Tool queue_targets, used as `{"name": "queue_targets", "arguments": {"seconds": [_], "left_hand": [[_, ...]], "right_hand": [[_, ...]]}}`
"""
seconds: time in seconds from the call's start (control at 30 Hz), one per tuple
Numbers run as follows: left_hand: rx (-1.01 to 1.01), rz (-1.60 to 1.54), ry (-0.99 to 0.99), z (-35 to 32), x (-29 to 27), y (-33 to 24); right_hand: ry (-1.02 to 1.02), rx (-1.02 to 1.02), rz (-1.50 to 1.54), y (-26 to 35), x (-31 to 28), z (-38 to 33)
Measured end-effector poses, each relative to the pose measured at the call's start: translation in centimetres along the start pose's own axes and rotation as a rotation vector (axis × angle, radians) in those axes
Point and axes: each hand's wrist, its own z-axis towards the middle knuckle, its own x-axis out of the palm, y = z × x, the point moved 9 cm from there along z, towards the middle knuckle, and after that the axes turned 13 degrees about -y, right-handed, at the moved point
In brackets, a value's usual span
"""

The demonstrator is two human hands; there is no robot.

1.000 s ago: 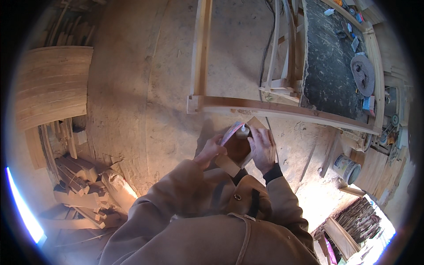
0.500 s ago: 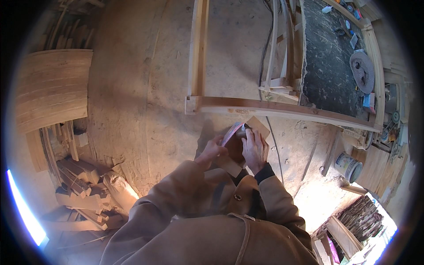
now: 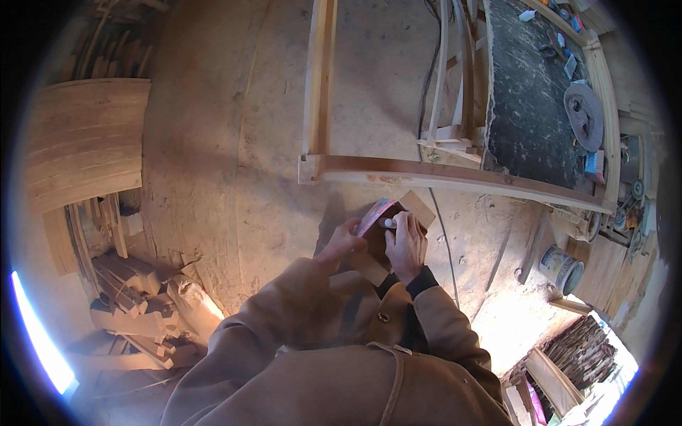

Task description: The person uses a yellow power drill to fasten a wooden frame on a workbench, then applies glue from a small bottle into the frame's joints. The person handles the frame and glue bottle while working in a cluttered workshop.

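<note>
My left hand [image 3: 342,243] is closed on the near left edge of a pink-patterned sheet [image 3: 377,213] that stands tilted in front of my body. A dark brown surface [image 3: 377,238] shows beside the sheet, between my hands; whether the two are one piece I cannot tell. My right hand [image 3: 407,247] has its fingers curled round a small white-ended cylinder [image 3: 388,223], whose end points toward the sheet. Under and beyond the right fingers lies a flat light-brown board [image 3: 418,207]. Another light-brown strip [image 3: 369,268] shows below my hands, partly covered by them.
Ahead runs a wooden frame rail [image 3: 426,170], joined to an upright-looking beam [image 3: 320,85]. A dark worktop [image 3: 533,92] bearing a grey cap [image 3: 584,117] is at the right. A bucket [image 3: 561,270], cut wood blocks [image 3: 135,298] and a black cable [image 3: 442,231] are nearby.
My right hand has drawn slightly back toward me and its fingers have curled more, so the white-ended cylinder shows more clearly. My left hand stays nearly in place.
</note>
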Motion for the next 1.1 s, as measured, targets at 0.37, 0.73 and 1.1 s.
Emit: {"name": "queue_targets", "arguments": {"seconds": [0.37, 0.73, 1.1], "left_hand": [[0.029, -0.012, -0.032, 0.3, 0.1, -0.4], [-0.002, 0.054, -0.061, 0.6, -0.2, -0.1], [0.015, 0.037, -0.073, 0.8, -0.4, -0.2]], "right_hand": [[-0.160, 0.055, 0.307, 0.8, -3.7, 1.7], [-0.292, -0.069, 0.258, 3.0, -5.0, 7.9], [-0.264, -0.116, 0.285, 2.9, -5.0, 8.5]]}}
